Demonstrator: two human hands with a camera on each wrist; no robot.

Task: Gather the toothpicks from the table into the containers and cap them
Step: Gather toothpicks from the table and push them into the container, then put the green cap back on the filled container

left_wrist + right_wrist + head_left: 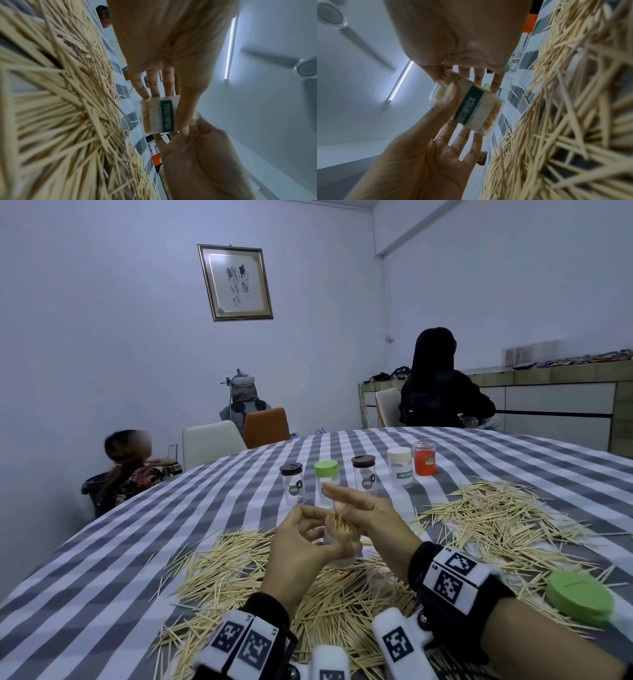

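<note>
My left hand (310, 537) grips a clear container (342, 542) with a green TOOTHPICK label (167, 116), thumb on one side and fingers on the other, just above the table. It is uncapped and packed with upright toothpicks (340, 525). My right hand (346, 501) hovers at its mouth with straight fingers, the thumb (439, 73) touching the toothpick tips. Loose toothpicks lie in a pile under my wrists (236, 573) and another at the right (496, 518). A green cap (579, 599) lies at the right.
Several capped containers stand in a row behind my hands: dark-capped (292, 484), green-capped (327, 474), brown-capped (364, 474), white-capped (399, 467) and an orange one (424, 458). The checked tablecloth (137, 542) covers the table. People sit at the far side.
</note>
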